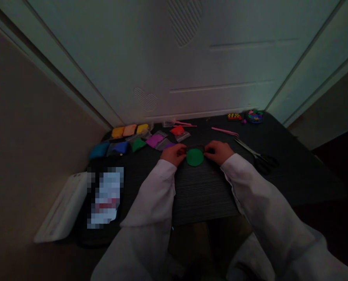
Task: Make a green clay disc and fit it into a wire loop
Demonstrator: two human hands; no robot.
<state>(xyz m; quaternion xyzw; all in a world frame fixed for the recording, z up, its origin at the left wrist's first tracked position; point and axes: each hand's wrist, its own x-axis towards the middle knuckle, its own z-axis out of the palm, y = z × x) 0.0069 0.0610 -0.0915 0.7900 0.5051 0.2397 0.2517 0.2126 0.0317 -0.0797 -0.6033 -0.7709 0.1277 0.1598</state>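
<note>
A flat green clay disc (194,157) lies on the dark table (203,191), held between both hands. My left hand (173,153) has its fingers curled against the disc's left edge. My right hand (219,152) pinches the disc's right edge. Both arms wear white sleeves. The room is dim, so fine finger detail is hard to see.
Several coloured clay packets (130,138) lie at the table's back left. Scissors (257,156) lie to the right, pink sticks (224,131) behind the hands, small coloured pieces (254,116) at the back right. A white device (63,207) and a blurred sheet (105,197) sit at the left. A white door stands behind.
</note>
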